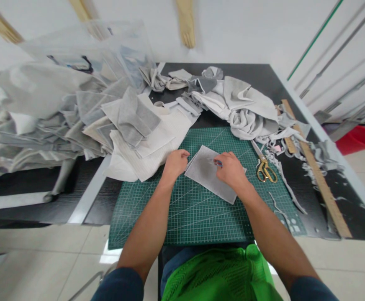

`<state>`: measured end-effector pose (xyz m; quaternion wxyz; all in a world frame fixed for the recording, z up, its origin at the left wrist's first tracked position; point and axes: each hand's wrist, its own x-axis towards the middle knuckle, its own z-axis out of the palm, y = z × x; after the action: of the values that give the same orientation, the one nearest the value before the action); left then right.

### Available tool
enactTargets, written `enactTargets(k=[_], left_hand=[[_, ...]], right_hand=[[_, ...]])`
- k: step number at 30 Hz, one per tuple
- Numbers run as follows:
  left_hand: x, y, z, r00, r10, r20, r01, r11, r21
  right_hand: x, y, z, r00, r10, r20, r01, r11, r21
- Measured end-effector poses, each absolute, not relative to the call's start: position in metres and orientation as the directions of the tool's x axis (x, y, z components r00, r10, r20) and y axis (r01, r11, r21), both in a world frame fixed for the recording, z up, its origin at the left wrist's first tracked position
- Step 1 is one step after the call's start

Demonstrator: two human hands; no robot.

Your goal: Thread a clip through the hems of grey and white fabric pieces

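Note:
A grey rectangular piece of fabric (212, 177) lies at an angle on the green cutting mat (182, 221), with another layer's edge showing beneath it at the left. My right hand (231, 169) is over the fabric's right part, closed around a small blue tool (218, 163), mostly hidden by the fingers. Just off the fabric's left corner is my left hand (175, 163), its fingers curled together; whatever they pinch, if anything, cannot be made out. Gold-handled scissors (266, 171) rest on the mat to the right of my right hand.
Stacked grey and beige fabric pieces (132, 117) crowd the left, overlapping the mat. Crumpled cloth (248, 108) lies behind it. Fabric scraps (287, 184) and a long wooden ruler (322, 184) are at the right. A clear plastic bin (129, 42) stands at back left.

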<state>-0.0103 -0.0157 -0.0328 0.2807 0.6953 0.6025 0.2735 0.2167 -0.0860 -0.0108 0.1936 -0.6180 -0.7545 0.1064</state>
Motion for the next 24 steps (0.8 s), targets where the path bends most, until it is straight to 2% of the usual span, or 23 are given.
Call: enactTargets(k=[2, 4, 8, 10, 15, 19, 24], left_hand=[[-0.01, -0.018, -0.031, 0.135, 0.99, 0.027, 0.714, -0.117, 0.691], [-0.009, -0.02, -0.03, 0.159, 0.987, 0.013, 0.714, -0.124, 0.689], [-0.006, -0.025, -0.027, 0.203, 0.979, -0.013, 0.671, -0.13, 0.73], [-0.003, -0.028, -0.024, 0.218, 0.975, -0.027, 0.604, -0.114, 0.789], [0.007, -0.037, -0.011, 0.268, 0.957, -0.109, 0.219, 0.05, 0.974], [0.013, -0.041, -0.003, 0.269, 0.942, -0.202, 0.015, 0.205, 0.979], [0.013, -0.04, 0.001, 0.32, 0.921, -0.221, -0.063, 0.254, 0.965]], right_hand=[[0.207, -0.088, -0.014, -0.272, 0.946, 0.179, 0.808, 0.325, -0.491], [0.198, -0.09, -0.018, -0.325, 0.928, 0.184, 0.755, 0.372, -0.541], [0.188, -0.092, -0.023, -0.38, 0.911, 0.157, 0.73, 0.4, -0.554], [0.188, -0.091, -0.022, -0.386, 0.909, 0.154, 0.723, 0.402, -0.562], [0.186, -0.093, -0.012, -0.342, 0.914, 0.219, 0.633, 0.397, -0.665], [0.181, -0.097, -0.008, -0.277, 0.927, 0.251, 0.555, 0.368, -0.746], [0.183, -0.095, -0.006, -0.076, 0.971, 0.228, 0.411, 0.238, -0.88]])
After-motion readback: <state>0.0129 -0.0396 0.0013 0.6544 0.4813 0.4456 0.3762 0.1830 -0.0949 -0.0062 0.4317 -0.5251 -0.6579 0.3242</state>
